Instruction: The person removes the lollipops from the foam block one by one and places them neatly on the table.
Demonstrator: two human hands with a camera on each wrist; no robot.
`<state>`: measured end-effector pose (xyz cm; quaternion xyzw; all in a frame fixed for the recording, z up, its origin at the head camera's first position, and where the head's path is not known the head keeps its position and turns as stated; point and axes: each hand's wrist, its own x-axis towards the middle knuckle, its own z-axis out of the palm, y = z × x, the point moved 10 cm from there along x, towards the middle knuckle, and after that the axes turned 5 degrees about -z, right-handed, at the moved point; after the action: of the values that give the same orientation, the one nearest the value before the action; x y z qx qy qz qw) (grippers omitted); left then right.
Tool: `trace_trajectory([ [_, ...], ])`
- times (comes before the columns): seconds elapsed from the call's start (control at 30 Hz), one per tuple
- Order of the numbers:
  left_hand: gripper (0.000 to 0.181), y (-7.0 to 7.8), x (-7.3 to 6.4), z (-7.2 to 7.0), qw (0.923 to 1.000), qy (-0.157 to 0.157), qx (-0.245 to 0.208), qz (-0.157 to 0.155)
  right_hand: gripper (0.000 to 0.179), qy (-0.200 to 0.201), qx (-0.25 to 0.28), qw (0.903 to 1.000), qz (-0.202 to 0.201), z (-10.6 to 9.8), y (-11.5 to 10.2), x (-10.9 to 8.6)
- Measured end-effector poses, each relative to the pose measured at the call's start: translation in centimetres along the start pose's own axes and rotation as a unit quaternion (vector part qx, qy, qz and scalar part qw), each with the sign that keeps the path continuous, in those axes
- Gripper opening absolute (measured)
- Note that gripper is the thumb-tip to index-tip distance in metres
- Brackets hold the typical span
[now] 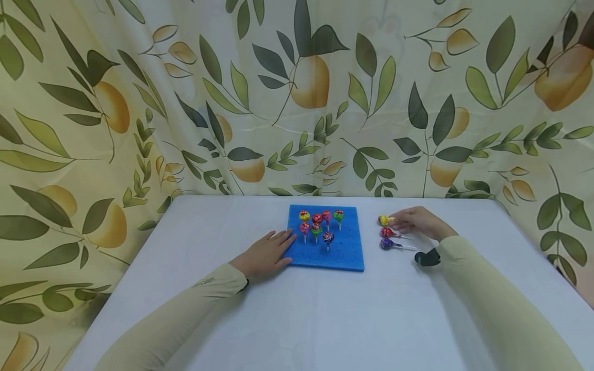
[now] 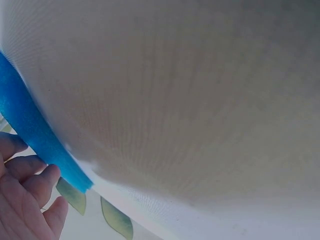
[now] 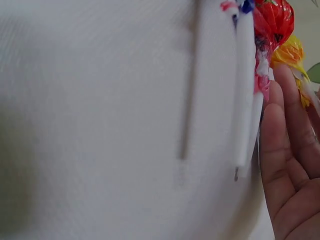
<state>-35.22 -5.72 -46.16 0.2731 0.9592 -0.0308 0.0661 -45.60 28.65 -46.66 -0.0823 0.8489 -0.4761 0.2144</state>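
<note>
My left hand [image 1: 266,254] lies with fingers extended at the left edge of a blue foam board [image 1: 343,260], fingertips touching it. Several wrapped lollipops stand upright in the board on white sticks, among them a green one [image 1: 339,214] and a dark one [image 1: 328,237]. To the board's right, my right hand [image 1: 419,222] pinches the stick of a yellow lollipop [image 1: 383,220]; its fingers hide most of that stick. Just nearer lie a red lollipop [image 1: 386,233] and a purple lollipop [image 1: 386,244]. In the right wrist view, the yellow wrapper [image 3: 290,51] shows beside the fingers.
A white cloth covers the table [image 1: 325,319]. Behind it hangs a curtain [image 1: 278,129] printed with leaves and fruit. A dark wrist-worn piece [image 1: 428,257] sits under the right cuff, near the purple lollipop's stick.
</note>
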Motion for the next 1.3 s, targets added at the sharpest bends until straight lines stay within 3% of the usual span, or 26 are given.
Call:
trace_trajectory([
  [0.37,0.068,0.0,0.0,0.0,1.0000,-0.004,0.004,-0.002,0.049,0.002,-0.005,1.0000,-0.004,-0.6,0.3,-1.1],
  [0.7,0.067,0.0,0.0,0.0,1.0000,0.001,0.004,-0.001,0.046,0.031,0.001,0.9995,-0.011,-2.5,1.3,-2.2],
  [0.97,0.067,0.1,0.0,-0.1,1.0000,0.005,0.005,0.003,0.043,0.047,-0.028,0.9981,0.027,-3.2,2.6,-2.6],
  [1.3,0.069,0.0,0.0,0.1,1.0000,-0.006,-0.001,-0.007,0.043,0.051,-0.044,0.9973,0.030,-3.0,2.3,-2.7],
])
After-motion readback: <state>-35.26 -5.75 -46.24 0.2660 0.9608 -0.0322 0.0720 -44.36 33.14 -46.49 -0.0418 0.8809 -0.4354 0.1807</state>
